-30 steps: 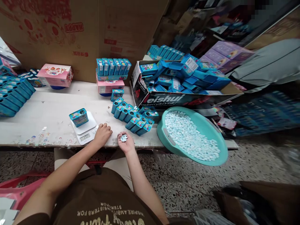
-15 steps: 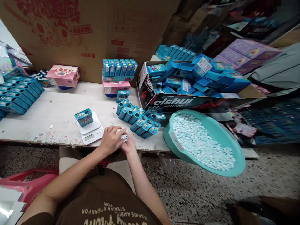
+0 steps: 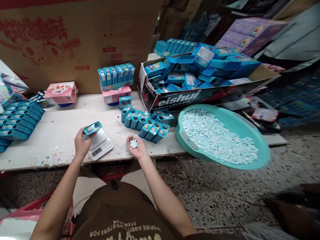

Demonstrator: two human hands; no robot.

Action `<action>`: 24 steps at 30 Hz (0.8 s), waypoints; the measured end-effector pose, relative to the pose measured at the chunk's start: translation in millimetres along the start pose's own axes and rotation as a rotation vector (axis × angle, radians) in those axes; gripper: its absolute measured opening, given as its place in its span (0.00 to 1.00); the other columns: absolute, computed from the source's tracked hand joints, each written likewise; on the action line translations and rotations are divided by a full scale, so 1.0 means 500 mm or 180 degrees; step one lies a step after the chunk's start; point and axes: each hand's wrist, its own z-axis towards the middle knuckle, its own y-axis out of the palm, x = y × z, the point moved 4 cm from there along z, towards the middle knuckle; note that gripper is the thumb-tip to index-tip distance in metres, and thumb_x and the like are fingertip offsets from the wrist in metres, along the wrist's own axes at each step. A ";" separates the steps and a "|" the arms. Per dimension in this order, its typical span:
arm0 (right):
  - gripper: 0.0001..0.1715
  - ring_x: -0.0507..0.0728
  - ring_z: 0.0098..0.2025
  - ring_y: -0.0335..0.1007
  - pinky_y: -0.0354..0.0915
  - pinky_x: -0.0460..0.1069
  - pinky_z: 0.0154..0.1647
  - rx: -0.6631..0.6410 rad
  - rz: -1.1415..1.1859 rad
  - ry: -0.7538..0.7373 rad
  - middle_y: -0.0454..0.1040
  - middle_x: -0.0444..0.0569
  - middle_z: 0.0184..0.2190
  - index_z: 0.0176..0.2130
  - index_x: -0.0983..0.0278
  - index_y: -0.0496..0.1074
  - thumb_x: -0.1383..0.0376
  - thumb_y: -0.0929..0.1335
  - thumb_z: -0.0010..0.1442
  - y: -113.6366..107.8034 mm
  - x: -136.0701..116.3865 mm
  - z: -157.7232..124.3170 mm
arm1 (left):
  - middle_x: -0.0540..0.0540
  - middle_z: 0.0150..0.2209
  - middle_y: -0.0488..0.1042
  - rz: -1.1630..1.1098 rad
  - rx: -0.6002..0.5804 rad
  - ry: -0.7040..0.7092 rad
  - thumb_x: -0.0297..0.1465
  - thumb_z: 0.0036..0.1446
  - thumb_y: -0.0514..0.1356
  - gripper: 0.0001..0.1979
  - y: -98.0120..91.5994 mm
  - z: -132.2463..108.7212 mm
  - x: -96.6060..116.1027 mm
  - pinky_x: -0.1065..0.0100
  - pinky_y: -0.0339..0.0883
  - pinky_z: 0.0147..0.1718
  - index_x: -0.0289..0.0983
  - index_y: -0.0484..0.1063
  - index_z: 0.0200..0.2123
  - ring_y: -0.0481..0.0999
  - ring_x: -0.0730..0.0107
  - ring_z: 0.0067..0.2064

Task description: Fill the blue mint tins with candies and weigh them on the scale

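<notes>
One blue box (image 3: 92, 130) in the left hand (image 3: 81, 145), thumb and fingers bent closed around its left end, at the far part of the white scale (image 3: 103, 146); cannot tell whether lifted clear of the plate or touching. Long axis running left to right, its right end slightly farther from the body, with the round opening (image 3: 97, 125) on top at that right end, the end toward the other hand. Rightward and a little nearer the body, the right hand (image 3: 140, 150), palm up, fingers loosely open and slightly curled, cupping a small heap of pale candies (image 3: 133, 143). From those fingertips, the held box to the left and a little farther out, hands well apart, with part of the scale and a strip of white tabletop (image 3: 118, 131) between. Left hand the nearer to that box; right hand nearer to the standing open boxes (image 3: 154, 130), just beyond and to the right of its fingers, holes upward. Farther right, the teal basin (image 3: 263, 154) of similar candies; behind, the black carton (image 3: 175, 102) heaped with more blue boxes. Scale display too dim to read.
</notes>
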 end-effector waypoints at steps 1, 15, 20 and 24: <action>0.15 0.51 0.29 0.74 0.74 0.46 0.33 0.0005 0.0018 0.0012 0.75 0.49 0.23 0.30 0.67 0.70 0.71 0.58 0.62 0.000 0.003 0.002 | 0.47 0.39 0.73 0.0026 -0.0013 0.0345 0.40 0.47 0.64 0.19 0.001 -0.002 0.030 0.64 0.64 0.43 0.39 0.70 0.42 0.72 0.64 0.41; 0.12 0.51 0.22 0.69 0.68 0.44 0.21 -0.0237 -0.0068 0.0221 0.73 0.46 0.21 0.34 0.69 0.68 0.70 0.58 0.63 0.048 0.016 0.079 | 0.44 0.47 0.72 0.1126 -0.1495 0.3236 0.19 0.49 0.54 0.24 0.166 -0.042 0.196 0.58 0.58 0.49 0.42 0.70 0.48 0.69 0.60 0.49; 0.11 0.51 0.24 0.71 0.69 0.45 0.24 -0.0297 0.0009 0.0212 0.74 0.46 0.24 0.36 0.69 0.68 0.71 0.58 0.62 0.043 0.012 0.094 | 0.44 0.48 0.72 0.1176 -0.1197 0.3318 0.20 0.52 0.54 0.22 0.166 -0.041 0.204 0.58 0.56 0.51 0.44 0.70 0.49 0.69 0.61 0.51; 0.11 0.51 0.24 0.71 0.68 0.44 0.24 -0.0248 0.0049 0.0188 0.74 0.47 0.24 0.34 0.69 0.68 0.70 0.58 0.62 0.038 0.009 0.096 | 0.45 0.46 0.73 0.1271 -0.1315 0.3391 0.21 0.54 0.54 0.19 0.187 -0.046 0.190 0.59 0.56 0.50 0.43 0.71 0.47 0.69 0.61 0.50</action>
